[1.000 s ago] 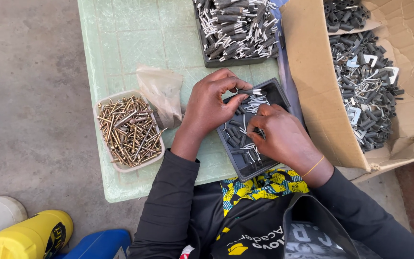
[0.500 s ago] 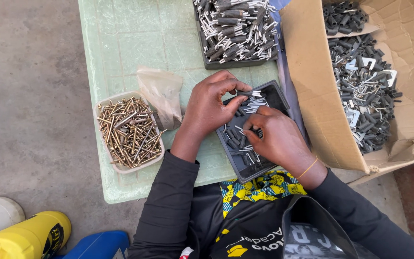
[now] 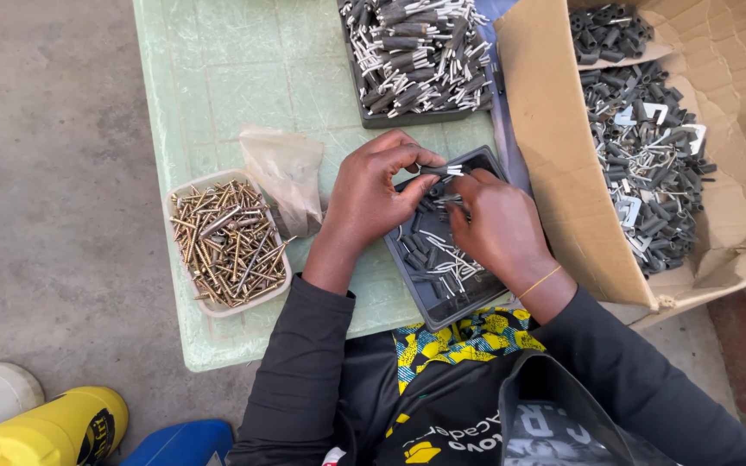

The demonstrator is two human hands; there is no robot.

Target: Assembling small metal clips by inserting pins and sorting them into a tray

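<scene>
On our right gapes a brown carton [image 3: 554,155] of grey plugs [image 3: 649,164]; a crumpled clear bag [image 3: 287,177] lies by the white tub of brass screws [image 3: 228,243] on the pale green table [image 3: 218,69]. A yellow jug [image 3: 53,431] sits at our feet. Our left hand [image 3: 373,194] and right hand [image 3: 498,229] meet over the near black tray [image 3: 438,311] — fingertips of both pinched shut on a small white clip [image 3: 453,170], held just above the tray's far edge. A fuller tray [image 3: 416,52] sits beyond.

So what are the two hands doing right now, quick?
Left hand: fingers pinched shut on a small grey and white part.
Right hand: fingers curled at the same part, over the dark tray.
</scene>
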